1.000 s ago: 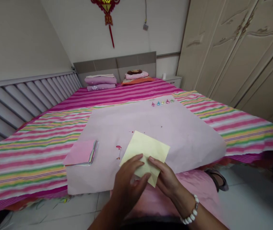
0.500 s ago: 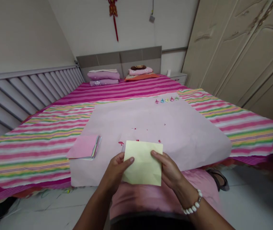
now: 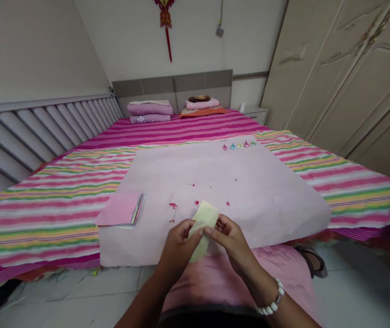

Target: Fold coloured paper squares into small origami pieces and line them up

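Observation:
A sheet of pale yellow paper [image 3: 205, 213], doubled over into a narrow strip, is held up between both hands above the near edge of a large pale sheet [image 3: 167, 168]. My left hand [image 3: 178, 243] pinches its left side, thumb on top. My right hand [image 3: 229, 239], with a white bead bracelet on the wrist, grips the right edge between thumb and fingers. The fingertips hide part of the paper's middle. Small red scraps [image 3: 173, 206] lie just beyond the hands. A stack of coloured paper [image 3: 119, 209], pink on top, rests at the left.
Several small folded paper figures [image 3: 239, 146] stand in a row at the far right of the pale sheet. Striped bedding [image 3: 61, 182] surrounds it. Folded quilts [image 3: 150, 110] lie by the headboard, a railing [image 3: 44, 120] runs along the left, and a wardrobe [image 3: 345, 77] stands right.
The yellow paper was spread flat and wide between my hands; now it is folded over into a narrow strip. My hands have come close together, the right one moving left.

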A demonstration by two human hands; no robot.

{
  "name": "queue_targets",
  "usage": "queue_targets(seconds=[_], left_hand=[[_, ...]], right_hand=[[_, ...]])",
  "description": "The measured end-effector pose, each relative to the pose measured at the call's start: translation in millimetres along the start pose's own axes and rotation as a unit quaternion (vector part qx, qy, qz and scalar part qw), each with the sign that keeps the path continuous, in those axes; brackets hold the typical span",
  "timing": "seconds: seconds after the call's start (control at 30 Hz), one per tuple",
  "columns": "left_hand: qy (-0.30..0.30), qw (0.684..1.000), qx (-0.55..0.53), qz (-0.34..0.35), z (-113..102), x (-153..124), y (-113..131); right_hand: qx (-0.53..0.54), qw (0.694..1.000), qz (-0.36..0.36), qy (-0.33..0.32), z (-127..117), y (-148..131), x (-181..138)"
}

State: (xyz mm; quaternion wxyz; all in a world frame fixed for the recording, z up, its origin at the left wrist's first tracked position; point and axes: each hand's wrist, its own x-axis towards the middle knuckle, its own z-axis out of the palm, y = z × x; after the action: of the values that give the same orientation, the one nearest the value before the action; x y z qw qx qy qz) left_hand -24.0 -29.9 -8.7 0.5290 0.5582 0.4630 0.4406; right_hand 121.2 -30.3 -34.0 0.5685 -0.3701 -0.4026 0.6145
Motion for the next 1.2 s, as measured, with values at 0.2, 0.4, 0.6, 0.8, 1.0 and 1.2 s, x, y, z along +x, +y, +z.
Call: queue_targets(seconds=[0.2,0.4,0.6,0.8,1.0,1.2], left_hand=[[0.104,0.989,0.07,0.075,-5.9,2.7,-0.1],[-0.062,0.983,-0.129,-0.114,-13.6,4.4,-1.5],[-0.066,0.983,-0.115,-0.124,-7.5,0.0,5.9],[-0.033,0.986,-0.115,-0.115,-5.7,2.7,7.9],[0.058,0.985,-0.142,-0.079,-13.9,8.3,6.1],[0.044,0.98,-0.177,-0.078,-16.3,5.9,5.5]], right_hand=[[0.025,0.999,0.025,0.027,-2.2,-4.5,-1.7],[0.029,0.999,0.033,-0.002,-3.6,-12.5,-1.9],[-0.002,0.999,0.023,0.026,-5.1,-12.9,-0.6],[-0.007,0.999,0.035,0.007,-6.5,-12.5,-2.3],[-0.024,0.999,-0.032,0.001,-14.4,-6.7,-5.3],[-0.175,0.97,-0.149,-0.078,-13.8,-5.2,-11.8]])
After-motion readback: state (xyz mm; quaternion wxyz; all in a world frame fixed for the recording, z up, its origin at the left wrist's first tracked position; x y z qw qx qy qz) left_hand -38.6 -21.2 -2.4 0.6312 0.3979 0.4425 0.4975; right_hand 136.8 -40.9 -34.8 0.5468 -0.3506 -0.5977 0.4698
